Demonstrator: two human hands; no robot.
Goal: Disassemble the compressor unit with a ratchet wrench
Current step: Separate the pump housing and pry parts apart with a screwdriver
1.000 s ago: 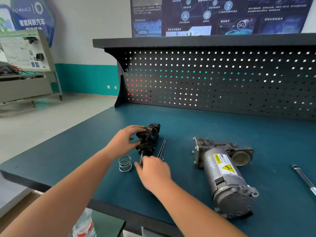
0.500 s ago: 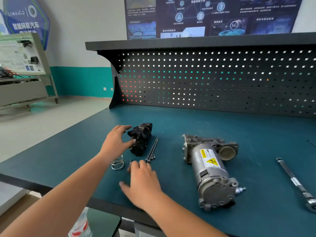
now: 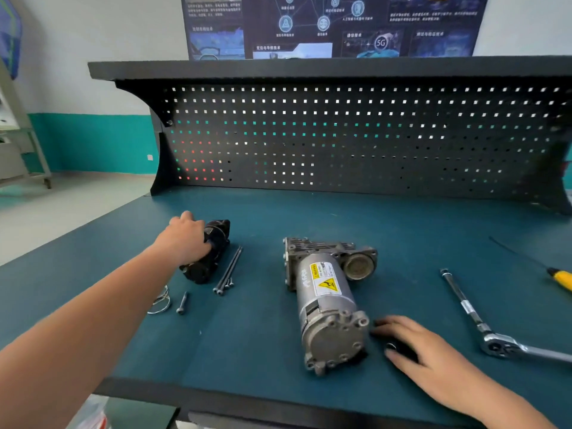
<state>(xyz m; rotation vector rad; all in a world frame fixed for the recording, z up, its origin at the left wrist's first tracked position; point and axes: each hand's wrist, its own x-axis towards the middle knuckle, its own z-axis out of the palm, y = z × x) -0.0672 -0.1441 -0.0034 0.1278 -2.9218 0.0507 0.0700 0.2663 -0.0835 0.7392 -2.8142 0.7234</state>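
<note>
Now, settling the compressor for its next fasteners
Left grip (image 3: 185,239) curls over the removed black head (image 3: 213,252) near the surface's left edge. Right grip (image 3: 424,356) lies spread, seemingly holding nothing, just beside the compressor unit (image 3: 328,298) mid-surface. Best to brace its near end cap firmly, then fetch the ratchet wrench (image 3: 495,345) lying towards the right edge, keeping clear of the loose long bolts (image 3: 229,267)

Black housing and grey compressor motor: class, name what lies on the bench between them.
Head view: long thin bolts lie beside the black housing; bare bench from them to the compressor motor.
</note>
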